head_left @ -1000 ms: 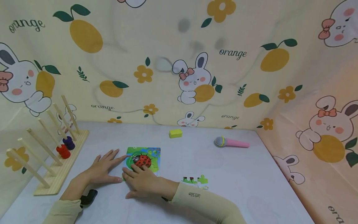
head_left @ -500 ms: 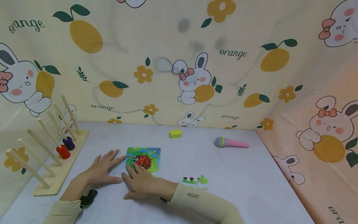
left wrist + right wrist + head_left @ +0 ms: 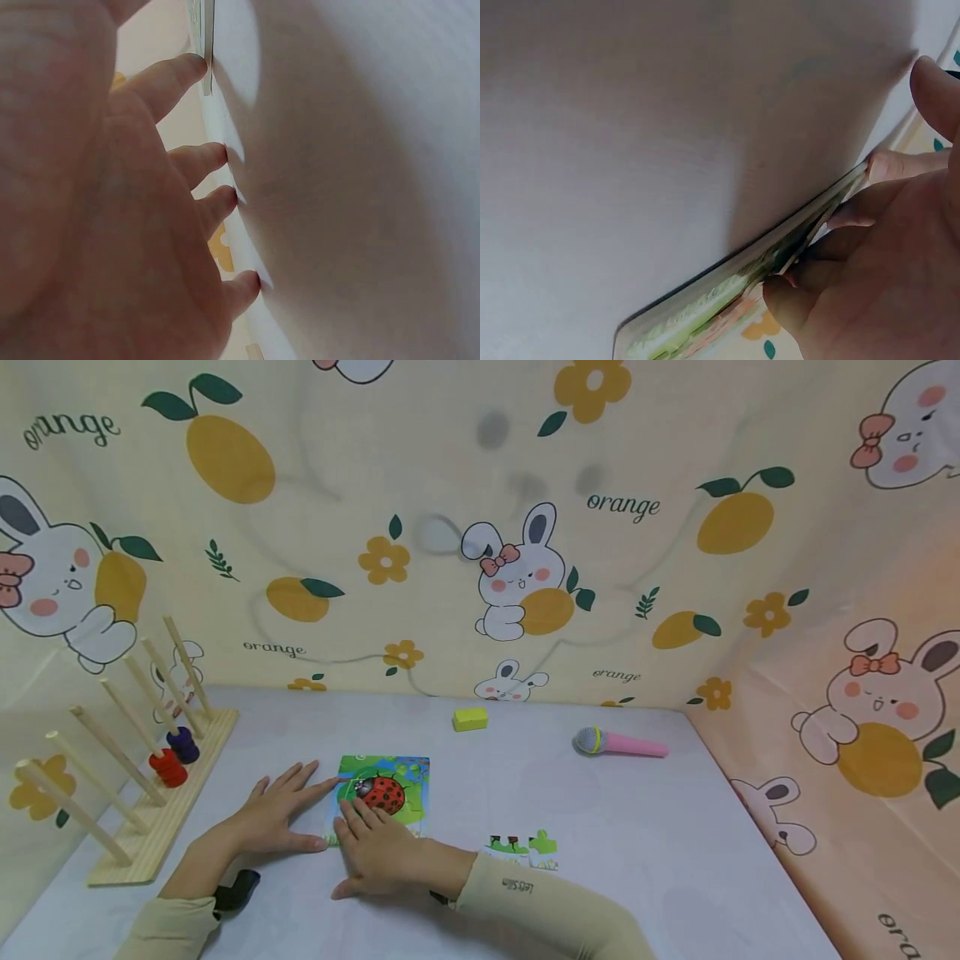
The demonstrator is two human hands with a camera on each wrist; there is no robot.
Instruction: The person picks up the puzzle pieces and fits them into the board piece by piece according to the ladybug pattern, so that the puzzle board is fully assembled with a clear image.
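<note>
A square ladybug jigsaw puzzle (image 3: 414, 770) lies flat on the white table, its lower middle covered by my right hand (image 3: 384, 853). The fingers of that hand rest on the picture, pointing up and left, while the thumb stretches out below the near edge. In the right wrist view, fingertips (image 3: 778, 294) are on the puzzle's surface near its edge. My left hand (image 3: 273, 814) is spread at the left side, with index finger and thumb against that border. The left wrist view has the index fingertip (image 3: 196, 66) right at the puzzle's side and the other fingertips down on the table.
Two loose jigsaw pieces, a wide piece (image 3: 508, 847) and a green knobbed piece (image 3: 543, 850), lie beyond my right forearm. A wooden peg rack (image 3: 161, 835) with red and purple rings stands left. Farther back are a yellow block (image 3: 470, 719) and a pink toy microphone (image 3: 633, 744).
My right hand has shifted slightly over the puzzle, first drawing nearer to me, then a little right, uncovering the puzzle's lower left corner. My left hand stays in place.
</note>
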